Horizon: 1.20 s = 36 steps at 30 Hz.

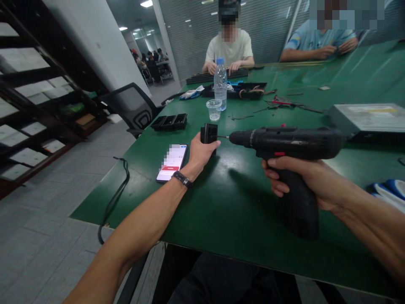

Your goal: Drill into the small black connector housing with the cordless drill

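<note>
My left hand point(202, 153) grips a small black plastic part point(209, 132), which stands upright on the green table point(202, 215). A black cordless drill point(291, 141) with red buttons is in my right hand point(292, 173), its fingers wrapped round the handle. The drill lies level and its thin bit points left at the black part. The bit's tip reaches the part's right side; whether it touches is hard to tell. Just left of my left wrist lies a phone point(172, 162) with a lit screen.
A black tray point(170, 122), a plastic cup point(214, 110) and a water bottle point(220, 86) stand beyond my hands. Red and black wires point(281, 102) lie farther back. A metal box point(370, 120) and gloves point(387, 192) are at right. Two people sit across the table.
</note>
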Motion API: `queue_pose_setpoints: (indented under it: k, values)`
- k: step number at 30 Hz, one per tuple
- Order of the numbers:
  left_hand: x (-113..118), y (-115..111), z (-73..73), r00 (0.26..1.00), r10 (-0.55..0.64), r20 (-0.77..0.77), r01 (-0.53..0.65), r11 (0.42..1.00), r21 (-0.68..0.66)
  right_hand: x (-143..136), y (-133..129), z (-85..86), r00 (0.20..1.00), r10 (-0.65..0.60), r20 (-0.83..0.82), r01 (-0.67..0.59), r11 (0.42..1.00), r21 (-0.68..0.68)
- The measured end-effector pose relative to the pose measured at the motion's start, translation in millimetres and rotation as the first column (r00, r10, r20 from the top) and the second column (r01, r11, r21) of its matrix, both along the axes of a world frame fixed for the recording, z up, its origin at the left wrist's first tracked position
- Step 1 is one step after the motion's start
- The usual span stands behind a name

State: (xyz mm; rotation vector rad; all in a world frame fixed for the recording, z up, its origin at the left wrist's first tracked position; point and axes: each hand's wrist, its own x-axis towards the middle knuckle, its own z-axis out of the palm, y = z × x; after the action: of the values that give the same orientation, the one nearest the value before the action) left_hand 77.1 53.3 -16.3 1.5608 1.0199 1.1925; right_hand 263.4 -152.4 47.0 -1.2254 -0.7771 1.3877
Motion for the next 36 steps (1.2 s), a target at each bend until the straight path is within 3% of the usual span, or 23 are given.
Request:
queue_pose_setpoints:
  k: [36]
  values:
    - [-0.9,4.0,-2.4,1.000,-0.006,0.008,0.006,1.000,0.014,-2.0,2.8,0.1,1.000,0.017,0.004,-0.017,1.000,0.024]
